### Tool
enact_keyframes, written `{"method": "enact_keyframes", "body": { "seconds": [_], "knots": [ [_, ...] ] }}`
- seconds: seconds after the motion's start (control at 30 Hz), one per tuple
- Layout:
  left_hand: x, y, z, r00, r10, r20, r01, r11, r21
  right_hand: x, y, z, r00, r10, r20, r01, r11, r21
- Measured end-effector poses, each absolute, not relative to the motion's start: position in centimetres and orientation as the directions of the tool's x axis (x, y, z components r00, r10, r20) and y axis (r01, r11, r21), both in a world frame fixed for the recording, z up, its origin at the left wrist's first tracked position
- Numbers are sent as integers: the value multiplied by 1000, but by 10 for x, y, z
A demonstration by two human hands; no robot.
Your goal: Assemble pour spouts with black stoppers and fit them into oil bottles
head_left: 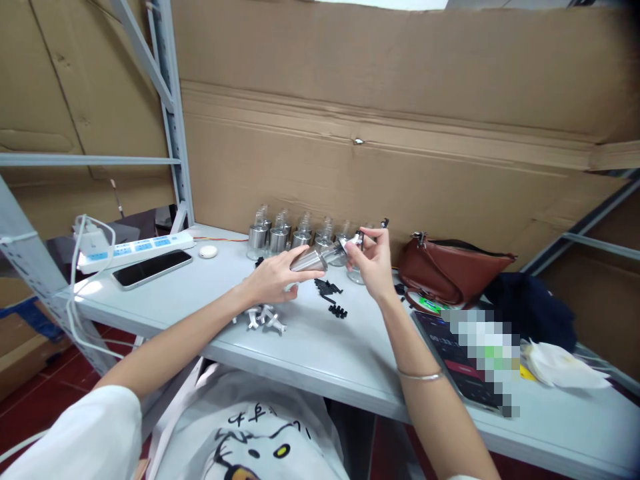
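My left hand (273,275) is closed around a bottle (311,261) with a brushed metal body and a clear glass neck. The bottle lies tilted, its neck pointing right. At the neck's end, my right hand (373,261) pinches a small white-and-black fitting (358,239); whether it is seated on the neck I cannot tell. Behind stand several similar metal-and-glass bottles (302,235) in a row. Below the hands lie thin black sticks (327,289), small black pieces (338,311) and white branched parts (266,319).
On the left are a phone (153,268), a power strip (135,250) and a round white object (208,251). A brown bag (453,267), a tablet-like screen (457,357) and crumpled white tissue (565,365) lie on the right. A cardboard wall (320,167) backs the table.
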State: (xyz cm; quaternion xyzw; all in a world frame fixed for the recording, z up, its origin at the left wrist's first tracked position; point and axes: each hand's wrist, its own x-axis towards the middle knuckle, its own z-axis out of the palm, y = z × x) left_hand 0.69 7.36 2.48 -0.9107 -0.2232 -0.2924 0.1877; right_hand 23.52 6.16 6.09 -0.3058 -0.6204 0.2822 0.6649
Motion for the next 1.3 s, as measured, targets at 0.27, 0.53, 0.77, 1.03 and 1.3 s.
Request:
{"method": "enact_keyframes", "body": {
  "seconds": [0.27, 0.53, 0.77, 1.03, 1.3],
  "knots": [
    [9, 71, 22, 715, 250, 653, 524, -810, -265, 207, 59, 49, 217, 673, 707, 108, 704, -702],
    [11, 68, 22, 735, 225, 640, 482, -837, -260, 199, 51, 47, 308, 694, 651, 45, 672, -739],
    [13, 67, 17, 713, 180, 677, 453, -856, -249, 196, 53, 44, 411, 642, 648, 61, 690, -722],
    [13, 61, 26, 652, 145, 745, 448, -866, -224, 195, 39, 53, 269, 705, 656, -78, 694, -715],
    [9, 67, 25, 667, 180, 723, 454, -868, -203, 202, 46, 52, 237, 749, 619, -120, 655, -746]
  ]
}}
